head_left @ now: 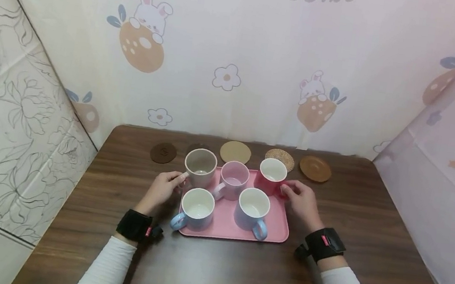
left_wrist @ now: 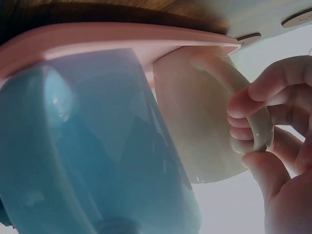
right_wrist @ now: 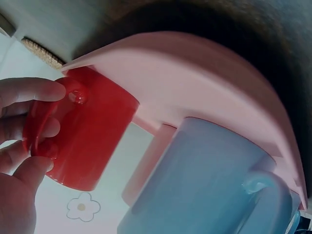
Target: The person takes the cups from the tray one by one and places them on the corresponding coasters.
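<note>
A pink tray [head_left: 276,232] on the brown table holds several mugs. My left hand [head_left: 164,187] pinches the handle of the beige mug [head_left: 200,167] at the tray's back left; the left wrist view shows fingers curled round that handle [left_wrist: 261,131]. My right hand [head_left: 301,198] grips the handle of the red mug [head_left: 271,175] at the back right, its handle [right_wrist: 39,126] held between fingers and thumb. A pink mug [head_left: 233,178] stands between them. Two light blue mugs [head_left: 197,209] [head_left: 253,208] stand at the tray's front.
Several round coasters lie in a row behind the tray: a dark one [head_left: 163,152], a cork one [head_left: 235,152], a woven one [head_left: 280,157] and a brown wooden one [head_left: 315,168]. Patterned cloth walls close in the table's back and sides.
</note>
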### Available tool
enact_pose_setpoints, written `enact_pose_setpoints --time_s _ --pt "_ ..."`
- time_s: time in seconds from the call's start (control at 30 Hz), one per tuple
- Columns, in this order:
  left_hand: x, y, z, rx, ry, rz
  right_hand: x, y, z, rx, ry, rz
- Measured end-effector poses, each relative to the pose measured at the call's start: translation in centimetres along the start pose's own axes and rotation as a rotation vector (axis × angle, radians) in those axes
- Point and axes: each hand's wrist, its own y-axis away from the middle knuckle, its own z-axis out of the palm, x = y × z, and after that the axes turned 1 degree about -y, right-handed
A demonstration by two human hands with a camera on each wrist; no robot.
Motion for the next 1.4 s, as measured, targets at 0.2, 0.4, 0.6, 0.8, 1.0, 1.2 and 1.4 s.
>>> enact_pose_setpoints --time_s 0.2,0.4,0.6,0.8,1.0,1.2,1.4 --pt "0.0 0.0 0.1 -0.025 0.007 0.012 0.3 -0.1 -0.1 -0.004 -0.012 0.030" --pt "0.4 0.2 -0.2 -0.040 0.068 0.025 0.2 -0.5 -0.3 -0.020 0.019 -0.007" --pt "-0.2 0.3 -0.3 -0.076 0.076 -0.012 0.3 -0.1 -0.2 -0.039 0.047 -0.004" --pt "0.4 0.2 -0.5 -0.099 0.054 -0.013 0.2 -0.4 0.0 -0.026 0.022 -0.006" --pt "0.1 -0.2 -0.6 -0.110 -0.008 0.059 0.1 -0.7 -0.1 -0.018 0.022 -0.007" --pt "0.3 -0.3 -0.6 -0.125 -0.012 0.099 0.1 -0.8 -0.2 -0.021 0.015 0.021" --pt "0.3 -0.4 -1.4 -0.138 0.056 0.115 0.0 -0.6 -0.2 -0.025 0.023 0.030"
